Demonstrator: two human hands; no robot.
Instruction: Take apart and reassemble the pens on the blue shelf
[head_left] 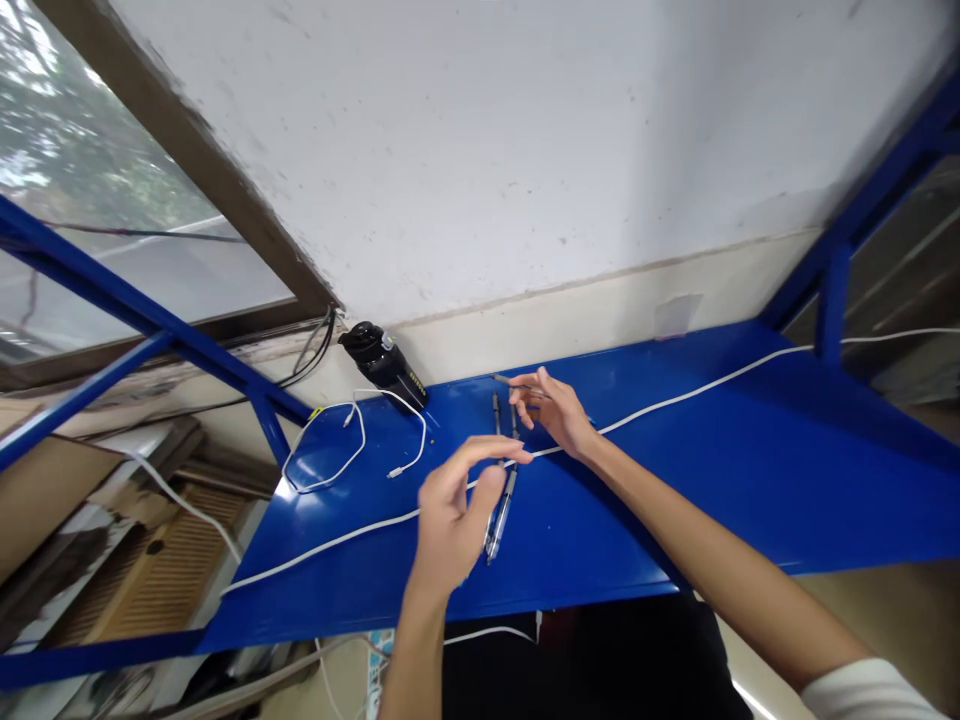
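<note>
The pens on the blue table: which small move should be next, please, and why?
Perhaps lower the right hand and lay its pen beside the other pens: it seems to hold that pen crosswise to them, while they lie on the blue table, partly hidden by the left hand.

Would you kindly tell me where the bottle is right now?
In the head view, the bottle is left of centre on the blue table, near the wall, beside the looped white cable.

Bottle (386, 368) on tbl (750, 470), L of pens (501, 515), nr wall (525, 150).
</note>
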